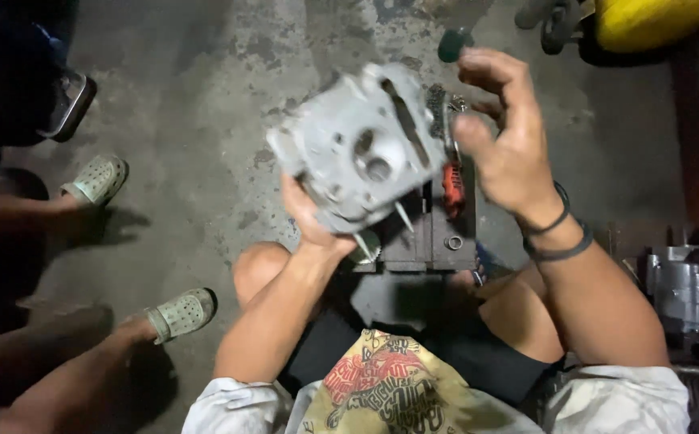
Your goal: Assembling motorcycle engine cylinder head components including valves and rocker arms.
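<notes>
A grey cast-metal engine part (361,145) with round ports and a long slot is held up in front of me. My left hand (311,219) grips it from underneath. My right hand (504,137) hovers just to its right, fingers curled and apart, holding nothing that I can see. Two thin metal studs stick out of the part's lower edge.
A dark wooden block (434,237) on the concrete floor carries a chain, a red-handled tool (452,190) and a small ring. Another person's feet in pale clogs (181,313) are at left. A grey engine piece (691,289) lies at right; a yellow object (647,20) sits top right.
</notes>
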